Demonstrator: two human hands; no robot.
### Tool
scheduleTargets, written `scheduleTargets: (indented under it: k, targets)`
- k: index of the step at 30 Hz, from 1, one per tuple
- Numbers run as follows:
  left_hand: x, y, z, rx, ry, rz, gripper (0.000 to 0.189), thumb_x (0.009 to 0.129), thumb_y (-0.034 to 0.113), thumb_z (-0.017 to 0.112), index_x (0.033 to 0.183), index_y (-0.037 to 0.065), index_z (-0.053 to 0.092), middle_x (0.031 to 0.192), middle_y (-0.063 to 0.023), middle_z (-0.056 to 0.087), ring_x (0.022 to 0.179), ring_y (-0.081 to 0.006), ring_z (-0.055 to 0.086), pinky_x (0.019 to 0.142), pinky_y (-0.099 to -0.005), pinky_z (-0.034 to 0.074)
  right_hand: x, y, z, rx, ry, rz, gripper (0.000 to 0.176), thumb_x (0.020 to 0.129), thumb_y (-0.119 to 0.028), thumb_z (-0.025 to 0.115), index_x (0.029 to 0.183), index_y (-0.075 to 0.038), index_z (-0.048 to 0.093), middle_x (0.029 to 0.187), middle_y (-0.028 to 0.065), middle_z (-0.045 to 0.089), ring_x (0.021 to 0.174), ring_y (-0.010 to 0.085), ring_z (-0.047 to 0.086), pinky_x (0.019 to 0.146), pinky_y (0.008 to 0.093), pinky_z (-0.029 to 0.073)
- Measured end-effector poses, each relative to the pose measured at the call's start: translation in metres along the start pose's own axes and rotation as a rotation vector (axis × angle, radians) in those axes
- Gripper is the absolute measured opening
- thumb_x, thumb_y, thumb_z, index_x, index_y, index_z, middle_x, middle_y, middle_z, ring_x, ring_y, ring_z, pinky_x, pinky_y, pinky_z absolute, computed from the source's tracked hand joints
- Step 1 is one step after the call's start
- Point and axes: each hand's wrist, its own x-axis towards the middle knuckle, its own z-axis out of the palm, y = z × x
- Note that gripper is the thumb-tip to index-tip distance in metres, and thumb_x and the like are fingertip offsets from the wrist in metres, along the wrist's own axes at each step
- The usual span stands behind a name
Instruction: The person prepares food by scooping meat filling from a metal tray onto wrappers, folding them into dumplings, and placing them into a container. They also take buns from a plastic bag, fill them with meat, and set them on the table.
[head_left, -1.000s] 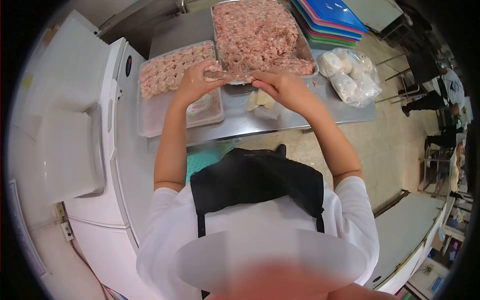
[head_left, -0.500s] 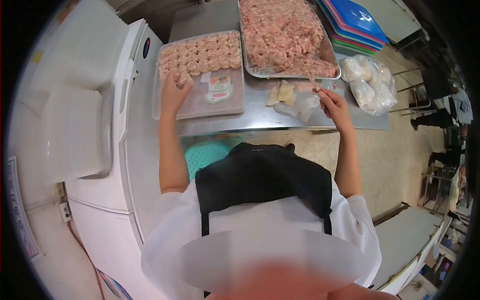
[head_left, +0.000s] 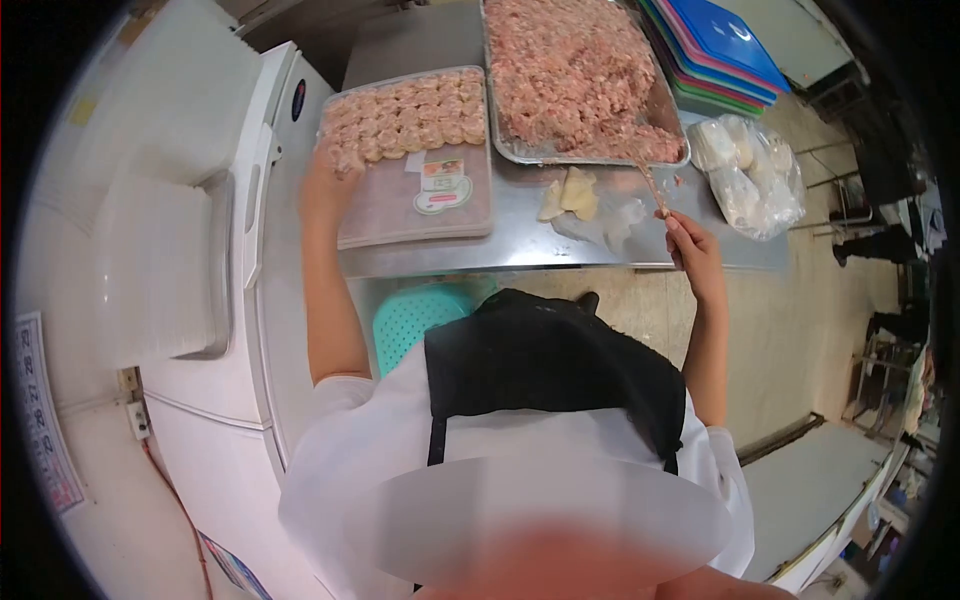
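Note:
My left hand (head_left: pixel 328 185), blurred by motion, is at the left end of the front row of dumplings, with a meat-filled dumpling (head_left: pixel 347 163) at its fingertips. Several rows of these open-topped dumplings (head_left: pixel 405 118) fill the far part of a clear plastic tray (head_left: pixel 470 215); a printed label shows on its near part. My right hand (head_left: pixel 692 245) pinches a thin stick-like spatula (head_left: pixel 654 188) smeared with meat. Its far end reaches the near rim of a metal tray (head_left: pixel 560 160) heaped with minced meat (head_left: pixel 570 80). Pale yellow wrappers (head_left: pixel 572 195) lie between the hands on a plastic sheet (head_left: pixel 612 228).
A plastic bag with white packs (head_left: pixel 745 175) sits on the steel table (head_left: pixel 420 260), right of the meat. Coloured lids (head_left: pixel 720 45) are stacked behind it. Left stand a white fridge (head_left: pixel 215 400) and stacked clear trays (head_left: pixel 150 265). A turquoise basket (head_left: pixel 410 320) is below the table.
My left hand has moved slightly left and toward the end of the dumpling row. The right hand has drawn back toward me and to the right with the spatula.

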Motion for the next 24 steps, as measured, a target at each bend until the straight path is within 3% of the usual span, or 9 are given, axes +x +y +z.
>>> scheduleTargets:
  k: [2, 5, 8, 11, 17, 20, 24]
  targets:
    - [-0.008, 0.022, 0.024, -0.062, 0.032, 0.235, 0.07, 0.078, 0.022, 0.07, 0.139, 0.011, 0.037, 0.096, -0.0154, 0.066, 0.082, -0.0314, 0.064, 0.075, -0.0408, 0.05, -0.003, 0.003, -0.002, 0.017, -0.007, 0.021, 0.03, 0.096, -0.028, 0.053, 0.113, -0.005, 0.065, 0.064, -0.0058, 0.044, 0.049, 0.0023, 0.036, 0.044, 0.0193, 0.027]
    - [-0.027, 0.096, 0.03, -0.379, -0.282, 0.119, 0.07, 0.078, 0.021, 0.068, 0.139, 0.005, 0.037, 0.125, -0.0228, 0.055, 0.111, -0.0383, 0.055, 0.092, -0.0419, 0.045, 0.0, -0.001, -0.003, 0.015, -0.005, 0.036, 0.03, 0.096, -0.028, 0.053, 0.113, -0.006, 0.065, 0.064, -0.0058, 0.044, 0.05, 0.0025, 0.037, 0.045, 0.019, 0.027]
    - [-0.023, 0.127, 0.057, -0.307, -0.319, 0.188, 0.073, 0.079, 0.018, 0.067, 0.141, 0.006, 0.033, 0.126, -0.0229, 0.053, 0.113, -0.0384, 0.054, 0.093, -0.0416, 0.045, 0.007, -0.006, -0.001, 0.054, 0.002, 0.005, 0.029, 0.094, -0.028, 0.058, 0.111, -0.006, 0.066, 0.064, -0.0059, 0.048, 0.051, 0.0019, 0.038, 0.045, 0.0188, 0.028]
    - [-0.025, 0.134, 0.075, -0.208, -0.317, 0.293, 0.074, 0.079, 0.014, 0.066, 0.143, 0.007, 0.029, 0.127, -0.0236, 0.052, 0.113, -0.0387, 0.054, 0.094, -0.0417, 0.045, 0.007, -0.006, 0.002, 0.072, -0.002, -0.014, 0.03, 0.093, -0.028, 0.061, 0.111, -0.005, 0.067, 0.064, -0.0058, 0.05, 0.051, 0.0017, 0.039, 0.045, 0.0188, 0.029]
    - [-0.02, 0.138, 0.074, -0.346, -0.363, 0.226, 0.073, 0.079, 0.008, 0.064, 0.143, 0.006, 0.029, 0.128, -0.0228, 0.052, 0.114, -0.0382, 0.053, 0.096, -0.0416, 0.044, 0.001, -0.003, 0.005, 0.091, -0.03, 0.018, 0.031, 0.093, -0.029, 0.06, 0.111, -0.004, 0.066, 0.065, -0.0054, 0.05, 0.052, 0.002, 0.041, 0.045, 0.0194, 0.031]
    - [-0.01, 0.127, 0.097, -0.349, -0.175, 0.358, 0.069, 0.078, 0.008, 0.066, 0.14, 0.006, 0.034, 0.124, -0.0215, 0.055, 0.11, -0.0377, 0.055, 0.093, -0.0409, 0.045, 0.003, -0.006, 0.012, 0.07, -0.04, 0.002, 0.032, 0.093, -0.029, 0.06, 0.112, -0.004, 0.066, 0.066, -0.0054, 0.051, 0.052, 0.0022, 0.041, 0.045, 0.0195, 0.031]
    - [-0.008, 0.115, 0.083, -0.42, -0.3, 0.266, 0.061, 0.074, 0.007, 0.07, 0.13, 0.008, 0.047, 0.115, -0.0154, 0.061, 0.106, -0.0298, 0.06, 0.088, -0.0363, 0.048, 0.011, -0.02, 0.032, 0.029, -0.105, -0.022, 0.034, 0.093, -0.031, 0.061, 0.113, -0.003, 0.066, 0.067, -0.0053, 0.051, 0.054, 0.0021, 0.041, 0.047, 0.019, 0.032]
